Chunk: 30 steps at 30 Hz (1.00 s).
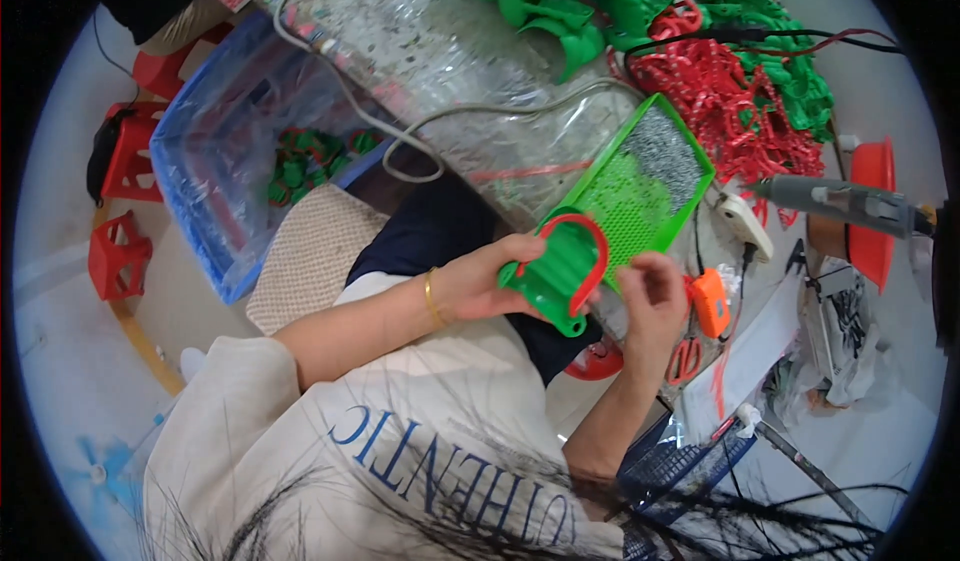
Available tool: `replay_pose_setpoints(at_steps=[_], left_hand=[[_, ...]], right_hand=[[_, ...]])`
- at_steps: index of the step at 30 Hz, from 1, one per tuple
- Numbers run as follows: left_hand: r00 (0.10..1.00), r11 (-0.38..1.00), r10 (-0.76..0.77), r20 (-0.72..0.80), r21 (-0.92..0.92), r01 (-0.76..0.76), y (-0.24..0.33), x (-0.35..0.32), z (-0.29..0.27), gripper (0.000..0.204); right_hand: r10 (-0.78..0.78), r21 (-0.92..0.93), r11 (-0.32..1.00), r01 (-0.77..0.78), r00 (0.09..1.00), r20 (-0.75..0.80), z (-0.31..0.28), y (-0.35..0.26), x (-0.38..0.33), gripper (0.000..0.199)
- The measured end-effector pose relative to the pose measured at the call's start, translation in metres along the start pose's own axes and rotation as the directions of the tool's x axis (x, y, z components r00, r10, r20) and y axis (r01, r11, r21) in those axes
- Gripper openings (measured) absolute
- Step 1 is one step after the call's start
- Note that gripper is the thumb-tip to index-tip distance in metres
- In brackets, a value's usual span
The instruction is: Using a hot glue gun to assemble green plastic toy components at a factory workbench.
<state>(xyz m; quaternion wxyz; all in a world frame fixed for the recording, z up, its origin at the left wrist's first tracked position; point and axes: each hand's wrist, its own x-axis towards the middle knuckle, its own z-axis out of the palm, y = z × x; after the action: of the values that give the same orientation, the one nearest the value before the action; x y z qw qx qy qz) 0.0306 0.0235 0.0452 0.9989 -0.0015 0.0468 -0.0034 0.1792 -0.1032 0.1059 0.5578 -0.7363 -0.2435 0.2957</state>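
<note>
My left hand (485,281) grips a green plastic piece with a curved red trim (592,261) along its edge, thumb on top. Just right of that piece, my right hand (652,296) is raised with its fingers bent together. Whatever those fingers may pinch is hidden or too small to name. Beyond both hands lies a green perforated tray (625,206), with many small silvery screws (662,156) gathered at its far end. A grey electric screwdriver (835,199) is at the right, pointing toward the tray.
Loose green parts (640,1) and red trims (725,91) are heaped on the far table. A blue lined crate (225,141) at left contains green-and-red pieces (300,166). A grey cable (480,111) crosses the tabletop. Red-handled scissors (685,361) and an orange object (711,303) lie at right.
</note>
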Motion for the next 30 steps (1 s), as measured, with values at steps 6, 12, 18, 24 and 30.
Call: replay_pose_setpoints(at_steps=[6,12,18,24,30], left_hand=[[0.997,0.997,-0.067,0.038,0.044,0.065,-0.002,-0.006,-0.009,0.061],[0.988,0.988,-0.155,-0.005,-0.016,0.155,-0.016,-0.008,-0.02,0.066],[0.982,0.982,-0.187,0.0,-0.036,0.187,-0.021,-0.007,-0.02,0.066],[0.985,0.986,-0.165,-0.039,-0.014,0.165,-0.028,-0.01,-0.025,0.068],[0.987,0.989,-0.146,-0.072,-0.017,0.145,-0.03,-0.01,-0.034,0.067]], right_hand=[[-0.686,-0.275,0.689,0.67,0.481,-0.546,-0.045,-0.054,0.065,0.039],[-0.447,0.199,0.889,0.412,0.875,0.188,-0.084,-0.09,0.091,0.061],[-0.521,0.583,0.811,-0.046,0.395,0.756,-0.05,-0.098,0.084,0.039],[-0.546,0.494,0.784,0.376,0.796,0.26,-0.01,-0.092,0.043,0.025],[-0.464,0.338,0.789,0.514,0.858,-0.222,0.028,-0.034,0.037,0.023]])
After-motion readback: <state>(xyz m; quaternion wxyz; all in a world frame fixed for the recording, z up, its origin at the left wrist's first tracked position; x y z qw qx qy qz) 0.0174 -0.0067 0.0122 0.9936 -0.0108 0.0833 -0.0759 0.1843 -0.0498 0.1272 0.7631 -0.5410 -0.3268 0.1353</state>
